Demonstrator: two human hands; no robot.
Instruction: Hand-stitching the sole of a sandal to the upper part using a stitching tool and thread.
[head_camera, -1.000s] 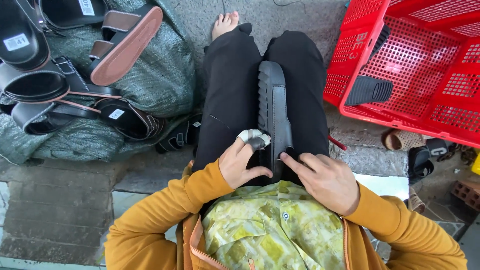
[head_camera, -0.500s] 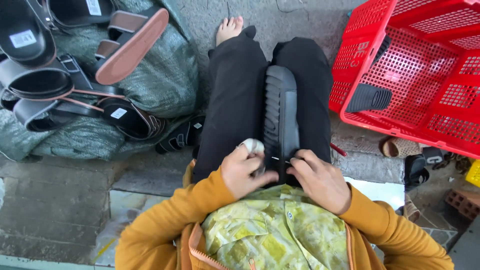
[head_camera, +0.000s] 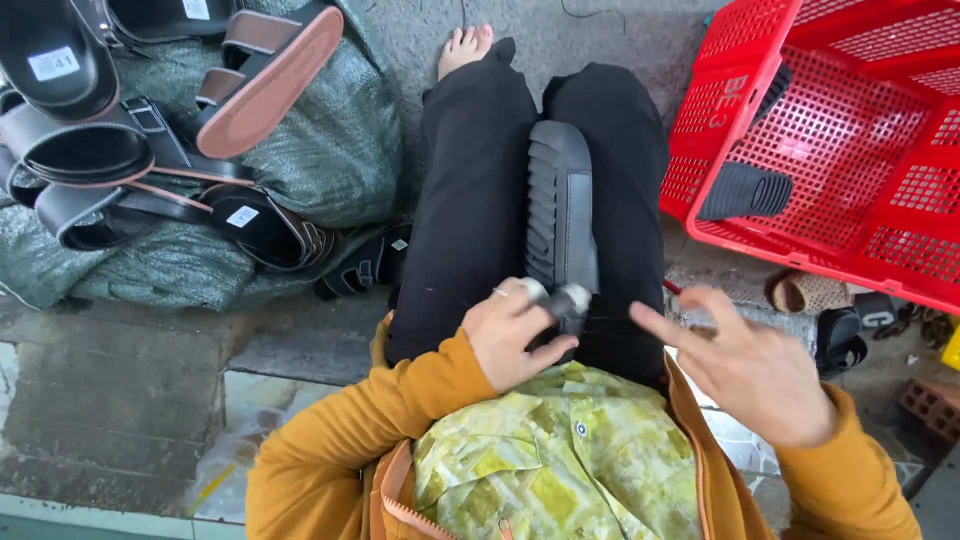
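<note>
Sole-up black sandal (head_camera: 560, 205) lies lengthwise along the lap, its near end pinched by the left hand (head_camera: 515, 335), while the right hand (head_camera: 755, 370) hovers open and empty beside it.

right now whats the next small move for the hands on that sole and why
Probably bring the right hand back onto the black sole. It hovers open beside the lap, touching nothing, while only the left hand pinches the sole's near end, which lies loose along the legs.

sole (head_camera: 560, 205) on lap | sandals (head_camera: 150, 150) left | crate (head_camera: 850, 140) right
</note>
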